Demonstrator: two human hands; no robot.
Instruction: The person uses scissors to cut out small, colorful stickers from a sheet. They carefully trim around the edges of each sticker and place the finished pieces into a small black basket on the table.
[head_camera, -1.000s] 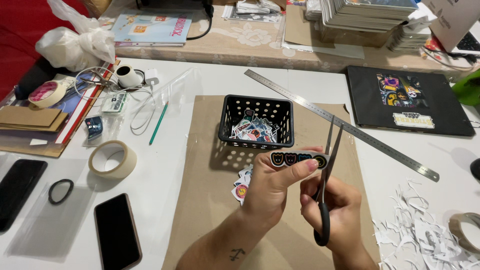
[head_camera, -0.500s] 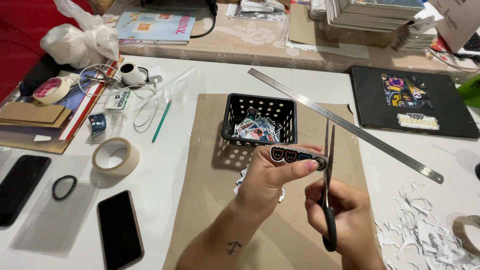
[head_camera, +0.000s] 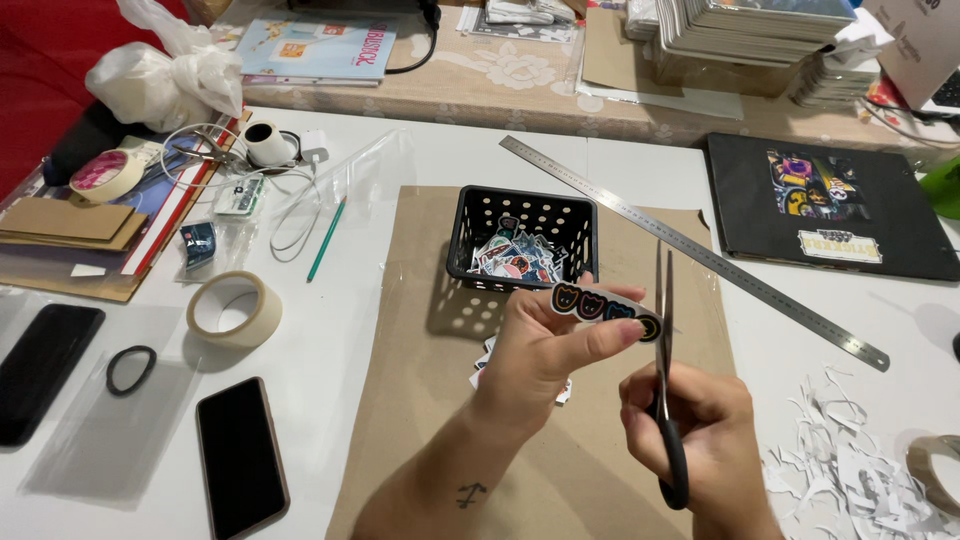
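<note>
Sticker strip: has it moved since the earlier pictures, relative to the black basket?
No. The sticker strip in the left hand sits just below the black basket, as before.

**Work surface and surroundings**

A white table (head_camera: 400, 160) fills most of the view and is evenly lit, with soft shadows cast toward the lower left. A brown cardboard sheet (head_camera: 420, 400) is laid flat on its middle. Beyond the far edge, a beige cloth with a white floral pattern (head_camera: 500, 75) is spread over a second surface. A red upholstered surface (head_camera: 40, 70) is seen at the upper left. Walls, floor and windows are not shown.
</note>
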